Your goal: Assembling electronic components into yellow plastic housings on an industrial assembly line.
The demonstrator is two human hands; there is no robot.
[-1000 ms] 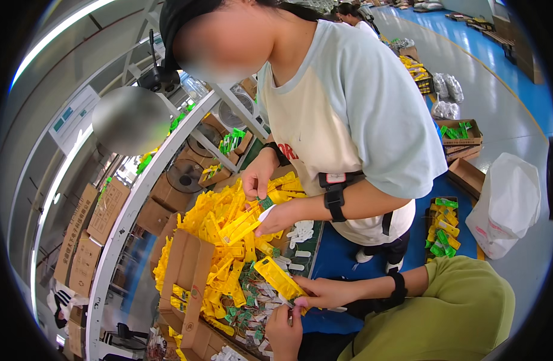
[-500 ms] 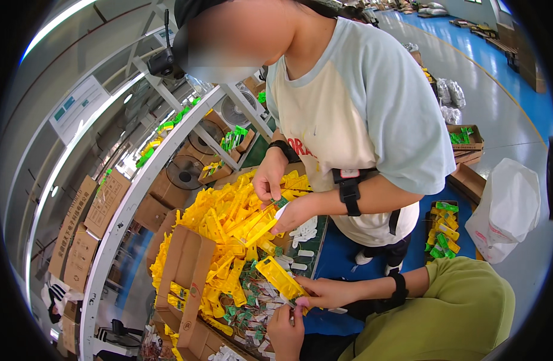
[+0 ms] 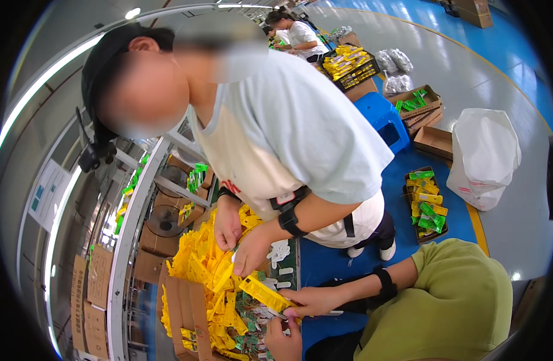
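Note:
My right hand (image 3: pixel 309 300) comes in from the right, a black band on its wrist, and grips one end of a long, flat yellow plastic piece (image 3: pixel 265 293). Close below it is my left hand (image 3: pixel 282 340), its fingertips pinched together by that same end; what they hold is too small to make out. Under the piece lie small green circuit boards with thin wires (image 3: pixel 250 319), mixed with white parts. Beyond them is a heap of yellow plastic pieces (image 3: pixel 192 259). A co-worker's two hands (image 3: pixel 249 249) work close together over this heap.
The co-worker in a pale shirt (image 3: pixel 300 126) leans over the table's far side. An open cardboard box (image 3: pixel 189 301) stands left of the heap. On the floor are a box of yellow and green pieces (image 3: pixel 427 204), a white sack (image 3: pixel 484 159) and a blue stool (image 3: pixel 381 120).
The view has swung, so the co-worker appears further left and more floor shows. My hands keep their grip by the yellow piece's end. The co-worker's hands have shifted over the heap.

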